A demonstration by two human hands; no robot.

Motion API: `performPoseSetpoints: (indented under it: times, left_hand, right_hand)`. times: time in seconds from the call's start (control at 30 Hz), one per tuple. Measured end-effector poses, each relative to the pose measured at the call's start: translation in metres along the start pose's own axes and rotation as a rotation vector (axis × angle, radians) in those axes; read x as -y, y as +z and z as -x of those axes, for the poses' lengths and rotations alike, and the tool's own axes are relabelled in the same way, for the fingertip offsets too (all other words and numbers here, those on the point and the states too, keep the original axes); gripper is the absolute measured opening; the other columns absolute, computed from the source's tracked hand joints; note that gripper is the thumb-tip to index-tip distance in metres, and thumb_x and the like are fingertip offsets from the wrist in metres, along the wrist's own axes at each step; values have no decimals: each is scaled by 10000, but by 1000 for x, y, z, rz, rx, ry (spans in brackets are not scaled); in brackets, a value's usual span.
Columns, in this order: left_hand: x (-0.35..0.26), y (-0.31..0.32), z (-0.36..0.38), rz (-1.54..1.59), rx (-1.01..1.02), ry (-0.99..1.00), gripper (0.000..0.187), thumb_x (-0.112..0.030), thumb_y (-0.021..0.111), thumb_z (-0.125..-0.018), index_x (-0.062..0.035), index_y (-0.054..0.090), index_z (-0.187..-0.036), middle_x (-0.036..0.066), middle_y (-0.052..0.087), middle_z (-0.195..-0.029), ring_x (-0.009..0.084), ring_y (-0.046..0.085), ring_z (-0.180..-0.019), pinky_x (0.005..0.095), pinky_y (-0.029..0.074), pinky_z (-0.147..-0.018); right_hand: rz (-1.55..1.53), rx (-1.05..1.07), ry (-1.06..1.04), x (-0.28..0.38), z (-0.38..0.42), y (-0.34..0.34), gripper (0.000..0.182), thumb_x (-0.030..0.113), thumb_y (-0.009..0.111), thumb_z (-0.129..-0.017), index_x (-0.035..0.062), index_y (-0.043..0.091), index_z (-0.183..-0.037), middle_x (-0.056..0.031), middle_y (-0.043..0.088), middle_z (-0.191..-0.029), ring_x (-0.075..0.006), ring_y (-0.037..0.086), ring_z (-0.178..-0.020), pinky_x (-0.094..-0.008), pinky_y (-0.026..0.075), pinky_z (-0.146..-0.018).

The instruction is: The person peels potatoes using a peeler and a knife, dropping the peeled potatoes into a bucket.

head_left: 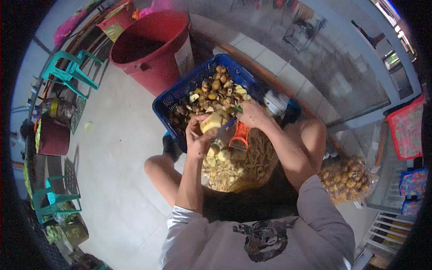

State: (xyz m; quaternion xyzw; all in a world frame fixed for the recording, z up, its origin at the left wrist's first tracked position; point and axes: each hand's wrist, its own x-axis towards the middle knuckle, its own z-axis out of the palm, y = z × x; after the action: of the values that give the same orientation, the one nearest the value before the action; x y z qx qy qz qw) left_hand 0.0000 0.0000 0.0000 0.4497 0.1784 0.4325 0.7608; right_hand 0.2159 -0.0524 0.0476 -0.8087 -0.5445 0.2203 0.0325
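My left hand [198, 138] is closed around a pale yellow, peeled potato [211, 122], held over the near edge of the blue crate [163, 104]. My right hand [254, 115] grips an orange peeler [240, 134] whose forked head points down toward me; a bit of green shows at the fingertips. Brown unpeeled potatoes [216, 84] and some cut pale pieces fill the crate beyond both hands. Under the peeler, between my legs, peeled potatoes [223, 155] lie with peelings [261, 155] in a yellowish container, its near rim in shadow.
A big red tub [148, 54] stands against the crate's far left side. To my right sits a clear plastic bag of potatoes [348, 180]. Green plastic chairs [69, 72] and a dark red bucket [54, 137] line the left. A glass panel [297, 54] rises beyond the crate.
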Motion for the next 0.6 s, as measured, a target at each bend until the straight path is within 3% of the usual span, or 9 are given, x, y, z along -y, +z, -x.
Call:
performPoseSetpoints:
  times: [0.07, 0.1, 0.17, 0.2, 0.23, 0.3, 0.33, 0.5, 0.6]
  left_hand:
    - [-9, 4, 6, 157, -15, -110, 392, 74, 725, -759, -38, 543, -1088, 73, 610, -1117, 186, 610, -1031, 329, 515, -887]
    - [2, 14, -10, 193, 9, -75, 392, 74, 725, -759, -38, 543, -1088, 73, 610, -1117, 186, 610, -1031, 329, 515, -887]
    - [-2, 16, -2, 124, 37, -106, 401, 87, 725, -747, -43, 549, -1084, 61, 614, -1083, 173, 610, -983, 309, 519, -838]
    - [-3, 11, -2, 113, 43, -114, 401, 87, 725, -747, -43, 549, -1084, 61, 614, -1083, 173, 610, -983, 309, 519, -838]
    - [-1, 10, -2, 173, 64, -250, 416, 96, 724, -739, -45, 551, -1089, 57, 615, -1070, 170, 608, -968, 306, 519, -824]
    - [4, 20, 3, 39, 109, -235, 461, 122, 719, -716, -41, 553, -1114, 52, 615, -1052, 166, 608, -949, 302, 521, -804]
    - [2, 29, 5, 41, 165, -222, 462, 129, 716, -712, -33, 553, -1113, 56, 620, -1055, 169, 613, -956, 304, 522, -808]
    - [11, 43, 10, 117, 267, -270, 455, 132, 715, -712, -8, 551, -1112, 76, 634, -1070, 181, 630, -979, 312, 520, -835]
    - [16, 47, 8, 38, 136, -273, 497, -6, 787, -705, -11, 541, -1136, 57, 628, -1044, 177, 627, -936, 311, 520, -846]
  right_hand:
    - [-292, -67, 36, 11, 10, -15, 423, 336, 609, -872, -84, 643, -831, -304, 643, -834, -366, 677, -880, -479, 512, -783]
    - [-248, -102, 35, -6, -4, -28, 423, 336, 609, -872, -84, 643, -831, -304, 643, -834, -366, 677, -880, -479, 512, -783]
    - [-334, -418, 46, -23, -10, -18, 431, 330, 598, -881, -84, 623, -765, -285, 632, -746, -385, 671, -756, -489, 500, -700]
    - [-463, -306, 135, -20, -12, -25, 425, 343, 596, -885, -67, 633, -781, -268, 625, -697, -399, 647, -673, -486, 488, -647]
    - [-460, -309, 144, -19, -7, -28, 425, 343, 596, -885, -67, 633, -781, -268, 625, -697, -399, 647, -673, -486, 488, -647]
    - [-621, -369, 113, -7, -3, -35, 419, 358, 594, -881, -46, 641, -778, -266, 608, -659, -392, 626, -619, -483, 476, -613]
    - [-572, -478, -20, -12, -14, -19, 413, 363, 595, -872, -34, 645, -769, -280, 598, -658, -404, 635, -643, -484, 485, -618]
    - [-376, -400, -13, -9, -4, -31, 406, 347, 601, -859, -41, 658, -754, -307, 603, -723, -442, 634, -720, -505, 503, -672]
    - [-266, -367, -27, -18, -11, -29, 338, 311, 607, -860, -18, 682, -851, -273, 637, -785, -426, 647, -763, -498, 512, -719]
